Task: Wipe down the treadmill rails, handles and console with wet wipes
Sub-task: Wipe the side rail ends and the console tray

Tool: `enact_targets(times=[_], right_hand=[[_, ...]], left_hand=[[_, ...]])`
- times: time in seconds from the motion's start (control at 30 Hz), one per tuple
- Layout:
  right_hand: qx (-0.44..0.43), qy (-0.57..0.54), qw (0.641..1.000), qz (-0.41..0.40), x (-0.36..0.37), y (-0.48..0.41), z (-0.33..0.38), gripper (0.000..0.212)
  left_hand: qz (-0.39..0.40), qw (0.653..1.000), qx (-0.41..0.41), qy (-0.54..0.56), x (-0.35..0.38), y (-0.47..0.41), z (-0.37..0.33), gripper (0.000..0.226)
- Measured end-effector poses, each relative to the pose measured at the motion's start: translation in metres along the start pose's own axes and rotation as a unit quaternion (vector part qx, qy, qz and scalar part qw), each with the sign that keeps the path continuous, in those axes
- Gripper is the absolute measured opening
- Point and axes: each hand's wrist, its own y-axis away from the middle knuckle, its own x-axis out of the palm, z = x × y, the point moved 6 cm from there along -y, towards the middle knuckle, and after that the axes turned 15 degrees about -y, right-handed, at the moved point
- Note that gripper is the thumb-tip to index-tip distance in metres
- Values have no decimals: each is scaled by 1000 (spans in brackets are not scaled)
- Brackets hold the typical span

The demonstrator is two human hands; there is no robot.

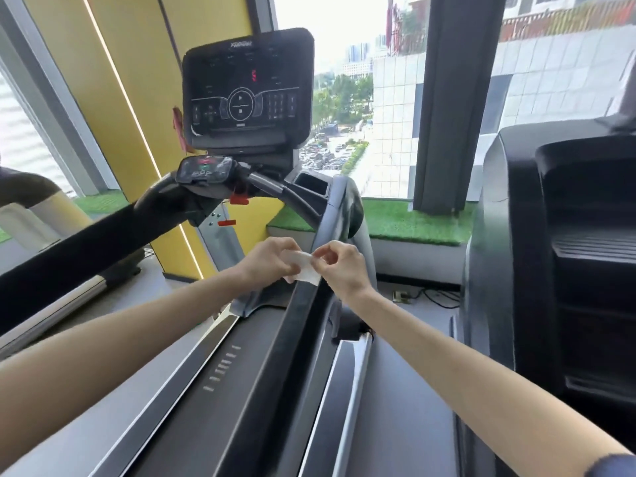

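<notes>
— Can you read the console [246, 87] labels?
— No, too small and blurred. The wet wipe [305, 270] is partly covered by the left hand [272, 259] and right hand [344, 266]; the neighbouring machine [568, 253] runs off the right edge.

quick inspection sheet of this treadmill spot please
surface: black handrail running under the hands
job's things: white wet wipe stretched between both hands; console lit, red digit showing
clutter: red clip below the console
grips: left hand and right hand each pinch an end of the wipe
cables: black cable on the floor by a socket
surroundings: window, green turf ledge, second machine at right
</notes>
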Motion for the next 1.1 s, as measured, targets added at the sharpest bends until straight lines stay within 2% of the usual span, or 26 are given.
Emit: enact_targets(times=[0.1, 0.2, 0.3, 0.47, 0.6, 0.77, 1.0, 1.1], right_hand=[[21, 6, 999, 41, -10, -54, -22, 13], [59, -12, 997, 44, -19, -103, -47, 10], [87, -8, 995, 46, -24, -144, -69, 13], [95, 10, 994, 61, -27, -205, -87, 17], [79, 54, 995, 25, -31, -254, -98, 19], [34, 131, 991, -17, -26, -307, -107, 18], [4, 221, 975, -39, -25, -332, -127, 18], [-18, 240, 970, -19, -25, -329, -130, 16]], left_hand=[[-13, 998, -30, 55, 12, -51, 4, 17], [-26, 988, -78, 130, 25, -93, 17, 24], [-20, 987, -90, 132, 33, -130, 30, 18], [-9, 997, -55, 53, 33, -199, 49, 17], [-34, 999, -9, -40, 33, -259, 48, 10], [-110, 984, 7, -139, 33, -312, 51, 12], [-123, 966, 32, -226, 52, -346, 58, 11], [-129, 955, 57, -262, 58, -351, 55, 13]])
